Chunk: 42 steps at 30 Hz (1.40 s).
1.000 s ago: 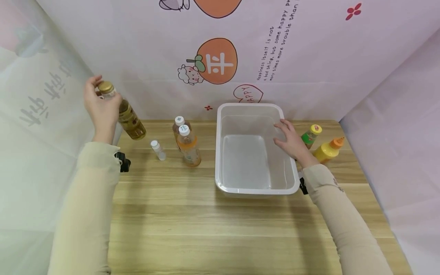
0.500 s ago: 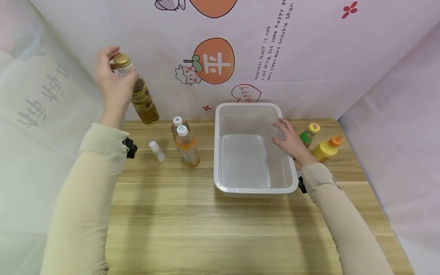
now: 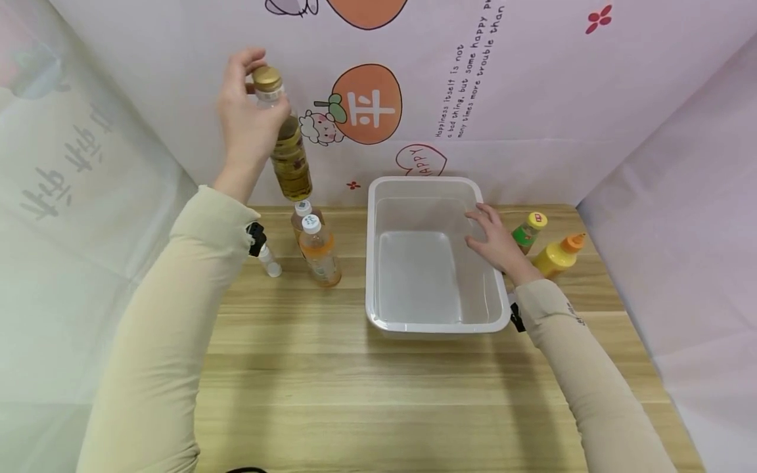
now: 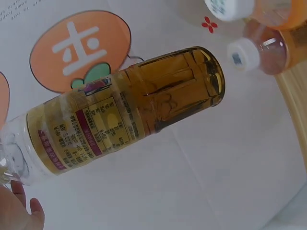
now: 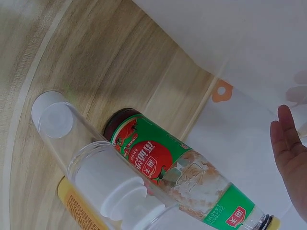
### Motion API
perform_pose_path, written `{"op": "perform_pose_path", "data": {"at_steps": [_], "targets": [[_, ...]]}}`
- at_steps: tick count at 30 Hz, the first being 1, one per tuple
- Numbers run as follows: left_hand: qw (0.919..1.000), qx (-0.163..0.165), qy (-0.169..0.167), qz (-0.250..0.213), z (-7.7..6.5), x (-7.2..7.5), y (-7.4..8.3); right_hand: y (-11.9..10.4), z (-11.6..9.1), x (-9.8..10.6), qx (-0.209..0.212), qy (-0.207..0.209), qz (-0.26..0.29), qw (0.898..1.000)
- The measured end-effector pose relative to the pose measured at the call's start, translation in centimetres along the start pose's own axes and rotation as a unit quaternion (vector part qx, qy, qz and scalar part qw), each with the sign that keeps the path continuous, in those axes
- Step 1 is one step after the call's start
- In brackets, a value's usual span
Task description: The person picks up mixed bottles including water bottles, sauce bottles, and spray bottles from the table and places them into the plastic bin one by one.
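Note:
My left hand [image 3: 245, 128] grips a clear bottle of amber liquid [image 3: 292, 164] by its neck, just under the gold cap. The bottle hangs tilted in the air, base toward the lower right, in front of the back wall. Its printed yellow label faces the left wrist camera. My right hand [image 3: 497, 243] lies over the right rim of a white plastic bin [image 3: 372, 269], fingers spread and holding nothing. Whether its fingers touch the rim is unclear. Inside the bin only the bare floor shows.
Two white-capped bottles [image 3: 322, 253] stand left of the bin, beside a small white-capped bottle [image 3: 271, 265]. To its right are a green-labelled ketchup bottle [image 5: 153, 158], a yellow squeeze bottle [image 3: 554, 261] and a clear cylindrical container [image 5: 110, 182]. Fabric walls enclose the wooden table [image 3: 355, 394].
My left hand has lifted the amber bottle off the table side and carried it up and to the right, above the white-capped bottles. My right hand has stayed at the bin's rim.

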<state>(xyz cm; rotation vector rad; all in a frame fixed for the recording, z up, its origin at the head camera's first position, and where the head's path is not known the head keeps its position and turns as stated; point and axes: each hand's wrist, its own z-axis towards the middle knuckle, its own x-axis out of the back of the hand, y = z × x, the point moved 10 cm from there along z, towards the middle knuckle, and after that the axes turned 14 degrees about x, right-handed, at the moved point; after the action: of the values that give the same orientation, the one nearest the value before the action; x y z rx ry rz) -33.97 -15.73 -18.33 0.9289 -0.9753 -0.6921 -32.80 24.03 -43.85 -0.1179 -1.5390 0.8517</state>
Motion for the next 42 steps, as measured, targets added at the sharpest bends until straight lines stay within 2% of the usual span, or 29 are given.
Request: {"op": "perform_pose_path", "data": {"at_steps": [5,24,29,36,42], "targets": [[0.9995,-0.024,-0.021,-0.001,-0.9,-2.0,1.5,0.0,-0.2,0.0,-0.003,-0.003,-0.002,1.000],[0.9929,-0.070,-0.078,-0.057,-3.1,-8.4,5.1,-0.1,0.0,0.1,-0.004,-0.004,0.006,1.000],[0.9912,-0.062,-0.095,-0.068,-3.9,-10.1,5.5,0.1,-0.1,0.1,-0.008,-0.007,0.007,1.000],[0.9916,-0.072,-0.102,-0.035,-4.9,-12.3,5.5,-0.1,-0.1,0.0,-0.003,-0.001,0.004,1.000],[0.9901,-0.068,-0.121,-0.024,-5.7,-14.2,4.7,0.3,-0.2,-0.2,-0.007,-0.002,0.007,1.000]]}}
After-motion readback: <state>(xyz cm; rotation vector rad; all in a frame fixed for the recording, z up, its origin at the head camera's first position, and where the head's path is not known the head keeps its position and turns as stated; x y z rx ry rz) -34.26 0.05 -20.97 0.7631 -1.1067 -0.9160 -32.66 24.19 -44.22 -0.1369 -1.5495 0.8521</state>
